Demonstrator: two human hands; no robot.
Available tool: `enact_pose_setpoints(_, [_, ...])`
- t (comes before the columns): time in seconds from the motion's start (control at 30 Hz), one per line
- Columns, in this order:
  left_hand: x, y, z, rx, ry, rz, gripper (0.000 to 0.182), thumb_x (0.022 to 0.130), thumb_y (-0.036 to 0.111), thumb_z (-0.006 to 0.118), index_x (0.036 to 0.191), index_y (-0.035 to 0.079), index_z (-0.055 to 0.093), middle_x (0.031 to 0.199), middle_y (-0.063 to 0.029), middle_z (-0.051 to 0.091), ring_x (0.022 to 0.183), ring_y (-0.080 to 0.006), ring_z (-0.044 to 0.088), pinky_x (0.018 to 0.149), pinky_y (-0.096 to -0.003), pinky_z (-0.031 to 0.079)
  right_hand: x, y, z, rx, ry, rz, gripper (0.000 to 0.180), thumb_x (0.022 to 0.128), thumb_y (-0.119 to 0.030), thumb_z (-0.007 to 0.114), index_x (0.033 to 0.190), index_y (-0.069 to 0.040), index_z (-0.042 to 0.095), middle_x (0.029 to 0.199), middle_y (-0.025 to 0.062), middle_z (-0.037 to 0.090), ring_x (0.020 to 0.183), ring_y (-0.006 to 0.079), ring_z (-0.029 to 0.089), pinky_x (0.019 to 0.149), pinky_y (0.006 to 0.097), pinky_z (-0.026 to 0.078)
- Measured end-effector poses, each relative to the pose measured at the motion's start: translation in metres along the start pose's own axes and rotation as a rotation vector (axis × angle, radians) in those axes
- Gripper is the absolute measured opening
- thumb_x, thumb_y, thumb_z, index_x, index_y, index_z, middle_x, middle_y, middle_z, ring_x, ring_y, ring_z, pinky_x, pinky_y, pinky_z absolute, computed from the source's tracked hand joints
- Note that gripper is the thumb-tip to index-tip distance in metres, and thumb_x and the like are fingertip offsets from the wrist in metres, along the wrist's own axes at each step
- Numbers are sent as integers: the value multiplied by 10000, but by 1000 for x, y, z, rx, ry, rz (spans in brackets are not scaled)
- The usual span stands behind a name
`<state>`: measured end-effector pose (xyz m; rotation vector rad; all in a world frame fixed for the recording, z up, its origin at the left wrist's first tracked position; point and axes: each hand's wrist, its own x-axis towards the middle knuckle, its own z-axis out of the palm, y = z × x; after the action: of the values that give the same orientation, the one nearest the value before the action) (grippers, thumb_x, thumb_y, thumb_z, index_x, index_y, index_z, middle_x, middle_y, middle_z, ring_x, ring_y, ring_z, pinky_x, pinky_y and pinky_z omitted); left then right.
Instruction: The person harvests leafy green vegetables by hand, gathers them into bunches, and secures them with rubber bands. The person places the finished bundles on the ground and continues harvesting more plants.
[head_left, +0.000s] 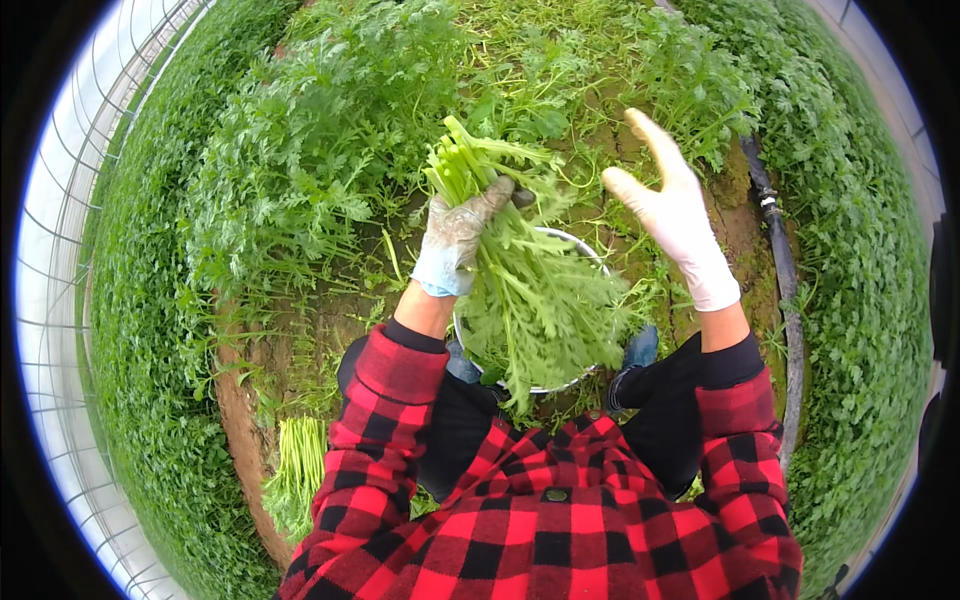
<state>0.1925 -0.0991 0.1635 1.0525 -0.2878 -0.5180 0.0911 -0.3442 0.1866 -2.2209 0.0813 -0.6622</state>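
Observation:
My left hand (459, 241), in a soiled pale blue glove, is closed round a bunch of leafy greens (544, 296) that look like crown daisy. Its cut stems point up and away from me, and the leaves hang back towards my body. Below the bunch, a round basin with a white rim (577, 240) stands between my feet; the leaves hide most of it. My right hand (667, 202), in a white glove, is raised to the right of the bunch. Its thumb and fingers are spread, with nothing in them.
Uncut greens (300, 142) stand ahead and to the left. A cut bundle (296, 457) lies by my left arm. A black hose (780, 255) runs along the right side, beside a dense plant bed (855, 247). Greenhouse sheeting (56, 262) curves along the left edge.

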Motion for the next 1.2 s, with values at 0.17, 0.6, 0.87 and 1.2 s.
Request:
enact_pose_setpoints(0.17, [-8,-23,34,-433,22,-113,252,955,197,691,1129,26,632,981,-130,718,938,-258,704,879,-414,594,-19,-22,41,678,-986,441,985,815,-429,803,1544,0,300,1463,146,496,1335,194,454,1152,350,335])
enact_pose_setpoints(0.6, [21,7,-13,-428,277,100,220,999,259,620,1061,48,617,969,-113,697,925,-279,684,813,-418,589,-53,-28,48,1020,-900,689,468,878,-186,744,1286,-22,583,873,33,688,758,119,655,739,279,537])
enact_pose_setpoints(0.87, [-6,40,6,741,318,371,354,898,358,753,988,66,575,830,-50,639,705,-150,610,683,-271,510,-50,-13,35,879,-738,724,564,883,-229,748,1358,-10,539,919,44,671,766,135,646,752,294,524])
enact_pose_setpoints(1.2, [14,4,-3,670,236,195,350,860,68,727,1163,51,553,833,-37,652,629,-91,597,547,-276,506,-50,-15,32,709,-695,703,260,872,-187,740,1036,-14,637,857,52,689,752,137,665,743,302,520])
